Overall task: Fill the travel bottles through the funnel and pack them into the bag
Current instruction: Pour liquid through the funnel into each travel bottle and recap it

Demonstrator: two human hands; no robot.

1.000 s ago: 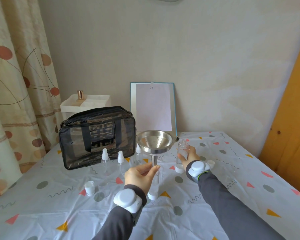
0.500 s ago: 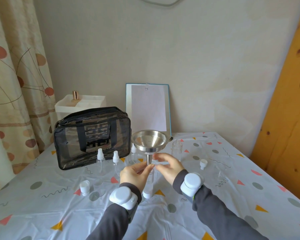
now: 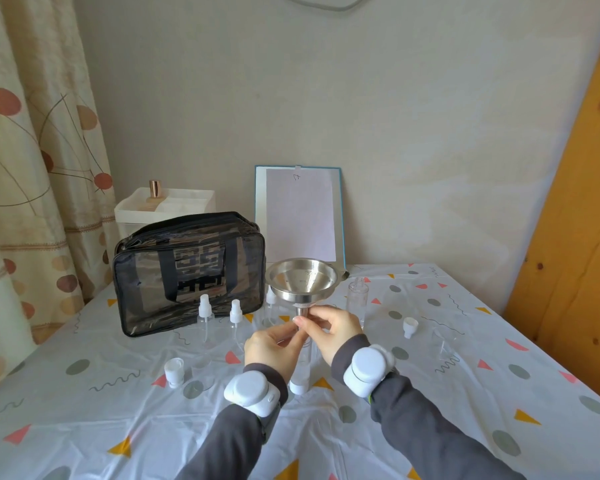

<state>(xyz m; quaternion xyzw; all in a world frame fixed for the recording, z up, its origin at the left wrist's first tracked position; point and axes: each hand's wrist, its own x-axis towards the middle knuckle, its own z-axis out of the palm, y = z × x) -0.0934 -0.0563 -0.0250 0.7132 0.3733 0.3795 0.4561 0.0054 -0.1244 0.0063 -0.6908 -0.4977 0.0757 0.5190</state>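
The left hand [image 3: 270,348] and right hand [image 3: 338,329] are both pinching the steel funnel [image 3: 303,282] at its spout with curled fingers, seating it in a clear travel bottle [image 3: 302,365] standing front-right of the black bag [image 3: 187,271]. Pouring probably comes next, with one hand steadying the top-heavy funnel.
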